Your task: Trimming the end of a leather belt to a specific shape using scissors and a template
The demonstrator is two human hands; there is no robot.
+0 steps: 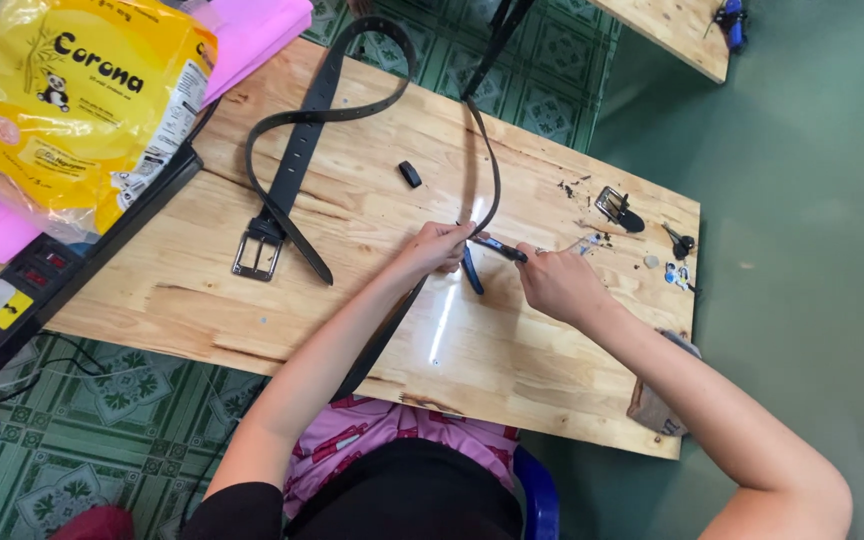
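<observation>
The left hand point(439, 247) is closed, its fingers pinching a thin black belt strap point(483, 170) near the middle of the wooden board point(372, 290). The right hand point(555, 282) is clenched around a small dark tool point(501, 248) whose tip meets the strap at the left fingertips. From there the strap arcs toward the far edge and runs off it; another length drops over the near edge. Bare pale wood lies open between the hands and the near edge. Toward the left, a second black belt point(297, 160), flat and punched with holes, loops back to its square metal buckle point(256, 255). A small black keeper loop point(409, 173) lies apart. Near the right edge sit a loose buckle point(616, 208) and small bits. A glossy yellow bag point(72, 100) overhangs the far-left corner
</observation>
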